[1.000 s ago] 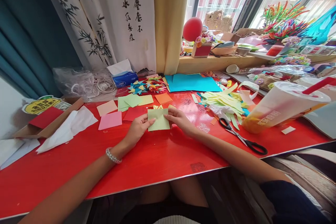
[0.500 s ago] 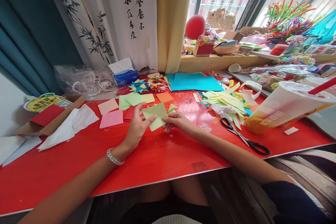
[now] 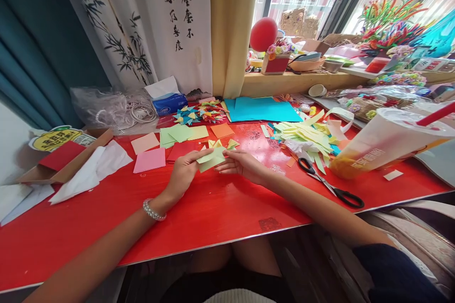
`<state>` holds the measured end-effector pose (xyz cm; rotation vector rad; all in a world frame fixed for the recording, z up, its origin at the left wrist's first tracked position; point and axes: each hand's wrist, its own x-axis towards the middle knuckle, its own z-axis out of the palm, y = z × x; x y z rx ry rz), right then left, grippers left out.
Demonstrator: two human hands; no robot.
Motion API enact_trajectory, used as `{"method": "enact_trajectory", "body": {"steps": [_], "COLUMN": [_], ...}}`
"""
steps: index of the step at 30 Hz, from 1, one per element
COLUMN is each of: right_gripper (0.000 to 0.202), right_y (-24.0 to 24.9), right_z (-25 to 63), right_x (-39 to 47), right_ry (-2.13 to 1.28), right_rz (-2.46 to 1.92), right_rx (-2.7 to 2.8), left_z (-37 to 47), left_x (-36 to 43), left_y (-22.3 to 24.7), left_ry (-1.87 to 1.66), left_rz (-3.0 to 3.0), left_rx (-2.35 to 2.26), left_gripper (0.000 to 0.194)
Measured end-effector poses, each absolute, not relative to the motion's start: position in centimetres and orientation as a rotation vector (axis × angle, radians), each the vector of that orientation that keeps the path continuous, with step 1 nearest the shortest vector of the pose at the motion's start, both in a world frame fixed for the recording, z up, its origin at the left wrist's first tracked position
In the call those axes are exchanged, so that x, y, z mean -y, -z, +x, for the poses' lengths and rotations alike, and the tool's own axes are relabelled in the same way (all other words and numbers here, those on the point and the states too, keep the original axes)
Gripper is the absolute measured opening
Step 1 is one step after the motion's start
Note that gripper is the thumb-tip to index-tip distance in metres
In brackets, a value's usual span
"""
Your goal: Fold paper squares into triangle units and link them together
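A light green paper (image 3: 212,159), bent over or folded, is held between both hands above the red table (image 3: 220,218). My left hand (image 3: 185,170) pinches its left side, and my right hand (image 3: 243,165) grips its right corner between thumb and finger. Small folded yellow pieces (image 3: 232,144) lie just beyond the paper. Behind my left hand are a pink stack (image 3: 150,160), a peach stack (image 3: 144,143), green squares (image 3: 181,133), an orange square (image 3: 222,130) and a partly covered red square (image 3: 178,151).
Black-handled scissors (image 3: 346,198) lie at the right, beside a tilted-looking drink cup (image 3: 377,147). Paper strips (image 3: 305,135) are heaped behind them. Blue sheets (image 3: 261,110), folded stars (image 3: 186,116) and a tissue pack (image 3: 168,103) stand farther back; a cardboard tray (image 3: 67,170) is left.
The green paper, flat and diamond-shaped before, is now bent or folded into a narrower shape. Both hands have shifted slightly around it, and the small yellow pieces behind it show more.
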<state>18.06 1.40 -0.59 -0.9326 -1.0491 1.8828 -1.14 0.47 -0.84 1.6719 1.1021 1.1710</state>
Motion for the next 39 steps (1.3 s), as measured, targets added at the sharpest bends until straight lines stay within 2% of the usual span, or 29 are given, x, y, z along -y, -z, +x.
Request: {"method": "enact_trajectory", "body": {"steps": [4,8,11,16,19,24,29,33,39], "right_gripper": [0.034,0.028,0.03,0.03,0.03,0.03,0.03,0.029,0.022], "right_y": [0.2,0.4,0.8,0.8,0.6,0.6,0.6,0.5,-0.2], "right_z": [17.8,17.5,17.2,16.7,16.7,17.2,17.7,17.5,17.3], "right_x": [-0.9,-0.7,-0.6,0.2,0.5,-0.2,-0.5,0.2,0.9], "right_ry": [-1.979,-1.854,-1.829,-1.807,-1.712,-1.542,-1.372,-1.145,-1.149], "right_rz": [-0.906,-0.787,-0.79,-0.761,-0.763,-0.884,-0.993,-1.028,-0.985], "right_rx": [0.954,1.013,1.074,1.126,1.107,1.177,1.477,1.783,1.702], "left_z": [-1.3,-1.2,-1.1,-1.0,-1.1,-1.1,-0.6,-0.2,0.1], "left_x": [-0.5,-0.6,-0.5,-0.1,0.0,0.2,0.2,0.6,1.5], "left_y": [0.8,1.0,1.0,0.9,0.8,0.4,0.2,0.1,-0.2], "left_ry": [-1.134,-1.025,-1.078,-1.127,-1.078,-0.976,-1.16,-1.074,-1.151], "left_rz": [1.937,1.715,1.591,2.067,2.143,1.992,1.575,1.696,1.544], "left_rx": [-1.164,-1.116,-1.132,-1.097,-1.058,-0.947,-1.009,-1.076,-1.053], "left_gripper": [0.051,0.046,0.043,0.049,0.048,0.042,0.049,0.031,0.029]}}
